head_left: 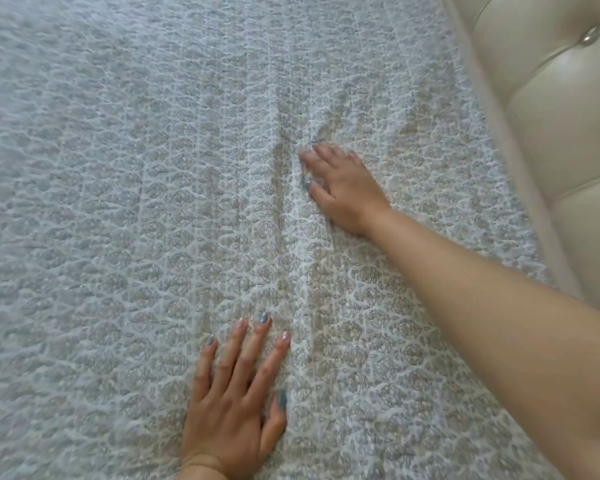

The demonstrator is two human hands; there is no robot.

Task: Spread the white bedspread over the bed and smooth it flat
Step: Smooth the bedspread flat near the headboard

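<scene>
The bedspread (118, 168) lies over the whole bed, under both hands and out past them on every side. The stretch beyond the right hand looks flat (it is blurred there, so small ripples cannot be ruled out). The headboard (551, 116), pale and tufted, stands just outboard of the right forearm, and the cloth's edge runs along its foot. Between the hands runs a ridge (291, 237) — a long raised fold with shallower ones beside it. It starts just ahead of the right hand and passes close by the thumb side of the left.

The right hand (343, 188) lies palm down on the cloth at the ridge's far end, fingers fairly straight and pressing, holding nothing. They are blurred, so I cannot tell how widely they part. The left hand (236, 393) rests flat nearer the body, just beside the ridge, fingers straight and fanned, gripping nothing.

The spreading looks done, and the step in hand is smoothing. To do it well, I judge, use the left hand as an anchor and sweep the right palm away from it, across the ridge toward the headboard — not along it, which would only shift the slack. Use flat palms and light, even weight, since curled fingers would bunch this textured weave.
</scene>
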